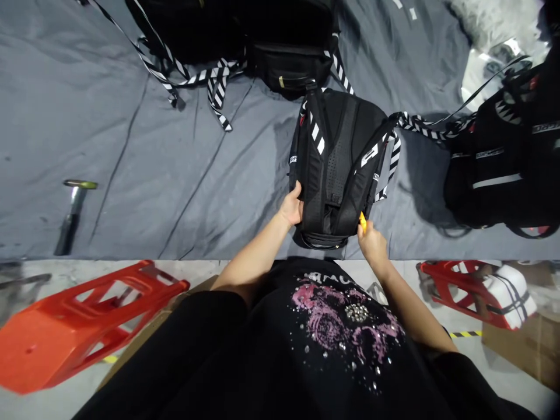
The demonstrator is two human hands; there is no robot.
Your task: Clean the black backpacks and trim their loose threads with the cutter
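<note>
A black backpack point(339, 146) with black-and-white striped straps lies on the grey cloth, its shoulder-strap side facing up. My left hand point(292, 205) is at its lower left side, thumb raised and apart, the other fingers partly hidden against the bag. At the lower right side of the bag, my right hand point(371, 240) is closed around a small yellow tool point(363, 222), whose tip touches or nearly touches the bag's edge.
More black bags lie at the top point(289, 64) and at the right point(494, 169). A hammer point(74, 216) rests on the grey cloth point(175, 175) at the left. Red stools point(65, 326) stand below the table's front edge, left and right, near cardboard boxes point(520, 347).
</note>
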